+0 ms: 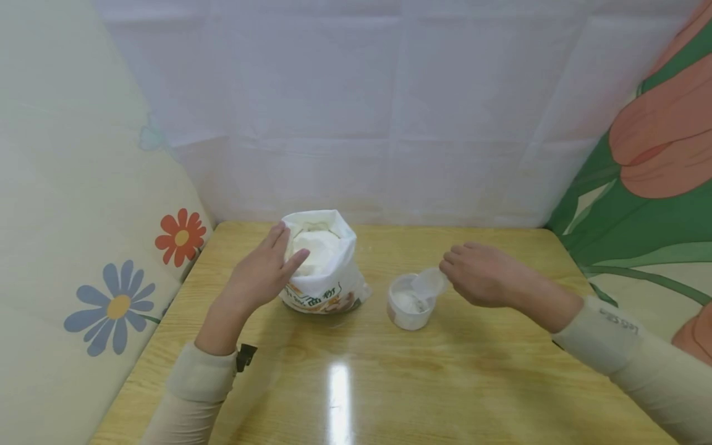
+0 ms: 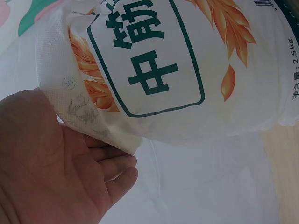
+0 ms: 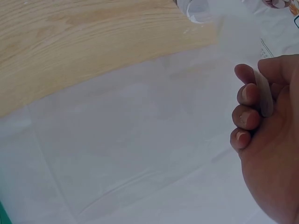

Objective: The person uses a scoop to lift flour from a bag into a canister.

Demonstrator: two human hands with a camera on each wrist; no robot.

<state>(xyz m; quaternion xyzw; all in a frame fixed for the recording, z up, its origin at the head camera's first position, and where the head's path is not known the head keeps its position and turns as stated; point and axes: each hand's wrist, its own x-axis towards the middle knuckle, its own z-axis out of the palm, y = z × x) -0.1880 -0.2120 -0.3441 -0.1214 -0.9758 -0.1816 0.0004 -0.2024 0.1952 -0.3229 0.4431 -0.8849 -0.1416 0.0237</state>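
A white flour bag (image 1: pixel 334 278) stands open at the top, full of white flour (image 1: pixel 317 250). My left hand (image 1: pixel 258 269) rests on the bag's left rim, thumb stretched over the mouth and fingers extended along the edge. In the left wrist view, the bag's printed side (image 2: pixel 154 70) covers part of that hand (image 2: pixel 65 158). My right hand (image 1: pixel 481 275) pinches the handle (image 3: pixel 265 98) of a translucent plastic scoop (image 1: pixel 429 283). The scoop tilts over a small round tub (image 1: pixel 408 318), its bowl overlapping the rim. White powder (image 1: pixel 408 301) lies in the tub.
Both bag and tub stand on a wood-grain table (image 1: pixel 389 383), the tub to the bag's right. A white cloth (image 1: pixel 361 111) hangs behind the table's back edge. Flower-printed cloths border the left (image 1: pixel 50 216) and right (image 1: pixel 639 241) sides.
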